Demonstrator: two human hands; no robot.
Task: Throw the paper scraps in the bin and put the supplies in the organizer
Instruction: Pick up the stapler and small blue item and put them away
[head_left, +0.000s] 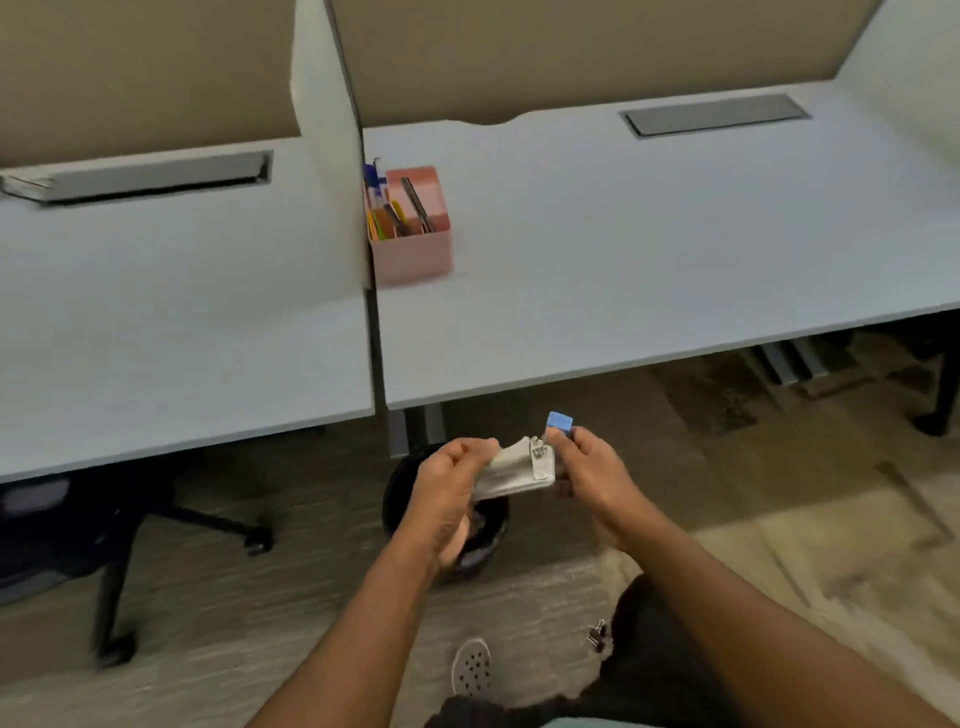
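Both hands meet above the round black bin on the floor — the left hand grips a folded wad of white paper scraps, the right hand pinches a blue binder clip at its edge. The pink plastic organizer stands on the pale grey table, pens inside.

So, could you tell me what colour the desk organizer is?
The square plastic desk organizer is pink; head view.
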